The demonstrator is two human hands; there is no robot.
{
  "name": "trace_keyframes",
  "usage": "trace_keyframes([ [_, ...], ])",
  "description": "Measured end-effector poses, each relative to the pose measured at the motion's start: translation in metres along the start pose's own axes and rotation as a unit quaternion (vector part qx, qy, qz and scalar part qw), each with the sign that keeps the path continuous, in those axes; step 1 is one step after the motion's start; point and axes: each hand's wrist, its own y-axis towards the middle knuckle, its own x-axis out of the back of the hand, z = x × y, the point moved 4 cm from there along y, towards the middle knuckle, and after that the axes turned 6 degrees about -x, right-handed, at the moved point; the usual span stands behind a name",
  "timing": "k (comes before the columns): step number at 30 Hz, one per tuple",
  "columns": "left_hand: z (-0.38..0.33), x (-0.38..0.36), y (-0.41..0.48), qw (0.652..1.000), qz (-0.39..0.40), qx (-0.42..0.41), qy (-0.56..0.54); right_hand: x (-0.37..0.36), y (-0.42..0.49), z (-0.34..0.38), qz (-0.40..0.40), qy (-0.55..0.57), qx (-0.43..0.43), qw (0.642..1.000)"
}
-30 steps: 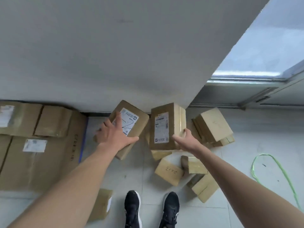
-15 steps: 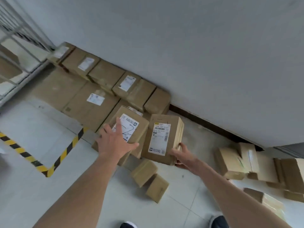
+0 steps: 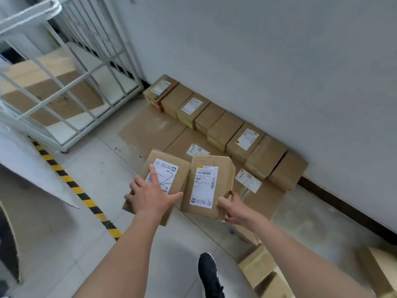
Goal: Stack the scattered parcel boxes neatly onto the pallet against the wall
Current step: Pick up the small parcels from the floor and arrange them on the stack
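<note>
I carry two brown parcel boxes side by side in the air. My left hand [image 3: 153, 195] lies spread over the top of the left box [image 3: 169, 167], which has a white label with a pen scrawl. My right hand [image 3: 233, 208] grips the near lower corner of the right box [image 3: 209, 183], which bears a barcode label. Beyond them, flattened cardboard [image 3: 150, 130] covers the floor against the white wall. A row of several parcel boxes [image 3: 223, 130] stands on it along the wall.
A white metal cage trolley [image 3: 64, 82] holding large cartons stands at the left. Yellow-black hazard tape [image 3: 75, 188] runs across the floor. Loose boxes [image 3: 264, 269] lie at the lower right beside my black shoe [image 3: 209, 274]. A cardboard sheet [image 3: 28, 175] leans at the far left.
I have turned left and stepped away from the scattered pile, carrying both boxes. The row of boxes along the wall and the cage trolley have come into view.
</note>
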Motion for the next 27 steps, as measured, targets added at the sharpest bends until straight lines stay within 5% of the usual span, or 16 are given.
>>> trace_keyframes([
  [11, 0.075, 0.029, 0.209, 0.998, 0.026, 0.004, -0.053, -0.086, 0.144, 0.165, -0.022, 0.06, -0.031, 0.998],
  [27, 0.146, 0.029, 0.506, 0.996, 0.075, -0.038, -0.022, -0.213, 0.327, 0.296, -0.011, 0.189, -0.059, 0.98],
])
